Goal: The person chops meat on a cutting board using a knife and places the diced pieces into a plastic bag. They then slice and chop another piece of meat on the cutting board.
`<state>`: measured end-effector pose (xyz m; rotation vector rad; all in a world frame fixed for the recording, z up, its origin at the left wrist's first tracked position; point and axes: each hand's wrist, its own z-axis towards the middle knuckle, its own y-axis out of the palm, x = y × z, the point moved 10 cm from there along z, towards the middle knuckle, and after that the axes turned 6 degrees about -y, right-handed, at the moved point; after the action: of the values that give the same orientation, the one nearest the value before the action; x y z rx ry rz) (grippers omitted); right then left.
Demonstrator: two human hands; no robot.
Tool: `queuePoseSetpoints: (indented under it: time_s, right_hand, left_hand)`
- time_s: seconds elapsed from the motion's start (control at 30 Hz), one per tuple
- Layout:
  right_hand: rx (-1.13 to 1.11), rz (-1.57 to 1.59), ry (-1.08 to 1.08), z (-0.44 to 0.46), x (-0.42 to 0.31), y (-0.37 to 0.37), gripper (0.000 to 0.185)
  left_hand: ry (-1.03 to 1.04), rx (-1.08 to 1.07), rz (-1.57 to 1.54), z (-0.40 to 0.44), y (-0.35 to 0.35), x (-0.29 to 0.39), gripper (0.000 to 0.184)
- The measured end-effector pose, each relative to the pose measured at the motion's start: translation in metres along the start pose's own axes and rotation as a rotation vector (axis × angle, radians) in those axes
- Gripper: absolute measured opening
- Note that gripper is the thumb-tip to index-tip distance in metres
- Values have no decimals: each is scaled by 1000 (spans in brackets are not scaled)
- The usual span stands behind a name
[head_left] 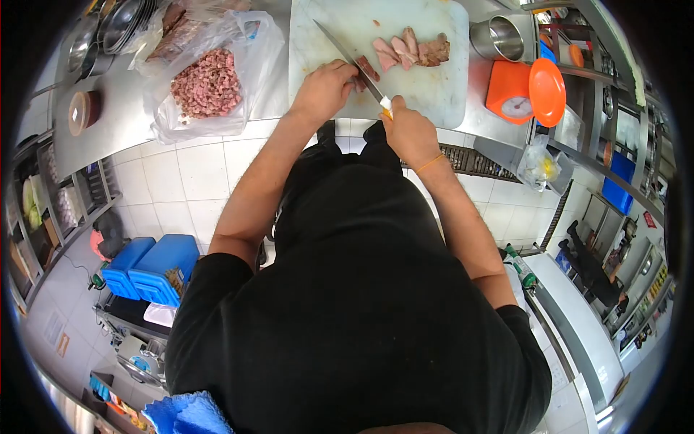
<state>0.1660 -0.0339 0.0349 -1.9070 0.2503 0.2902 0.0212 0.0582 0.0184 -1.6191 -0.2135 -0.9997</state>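
Note:
My right hand [410,134] is wrapped round the white and yellow handle of a knife [342,48]. Its long blade slants up and left over a pale cutting board [434,94]. Beside the blade, my left hand [325,88] is closed with its fingertips on a piece of cooked meat [368,68]; the fingers partly hide it. The blade lies against this meat, near my left fingertips. Several meat slices [406,49] lie farther right on the board, joined by a browner chunk [434,52].
Left of the board, a clear plastic bag holds diced meat [206,83]. A lidded tub [84,112] and metal bowls [119,25] stand farther left. On the right are a steel pot [497,38], an orange scale [510,92] and an orange plate [547,92]. Another person [596,271] is far right.

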Motion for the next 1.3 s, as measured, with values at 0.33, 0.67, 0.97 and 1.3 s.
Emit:
queuePoseSetpoints:
  time_s: [0.33,0.67,0.97,1.3]
  right_hand:
    - [6,-44,-40,0,-1,-9,32]
    - [62,-129,-190,13,-2,-18,27]
    - [-4,-81,-166,33,5,7,27]
    - [-72,-19,-30,12,10,3,32]
  left_hand:
    - [-72,39,-2,-1,-1,-6,18]
    - [-152,19,-49,-17,-5,-4,18]
    - [-55,-20,29,-15,10,3,20]
    - [-17,69,35,-12,6,6,15]
